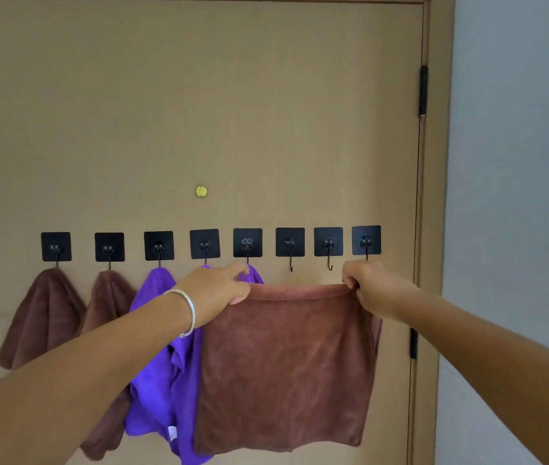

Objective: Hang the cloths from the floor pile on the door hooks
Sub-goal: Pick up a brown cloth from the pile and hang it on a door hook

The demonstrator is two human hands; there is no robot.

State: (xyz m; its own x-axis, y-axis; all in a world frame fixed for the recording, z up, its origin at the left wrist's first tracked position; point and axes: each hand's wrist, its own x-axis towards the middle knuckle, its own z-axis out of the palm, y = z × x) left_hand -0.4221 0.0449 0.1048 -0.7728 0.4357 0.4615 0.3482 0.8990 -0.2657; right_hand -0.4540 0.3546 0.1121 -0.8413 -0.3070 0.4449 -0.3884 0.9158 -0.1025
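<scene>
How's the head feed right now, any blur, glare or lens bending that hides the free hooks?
Head view: soft, even light with no glare; slightly soft all over, so the bare hooks read thin but visible; the wide lens bows the door frame and stretches both forearms; the brown cloth is sharp enough to show its hem.

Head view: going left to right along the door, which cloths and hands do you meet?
Brown cloth → second brown cloth → purple cloth → left hand → held brown cloth → right hand.
</scene>
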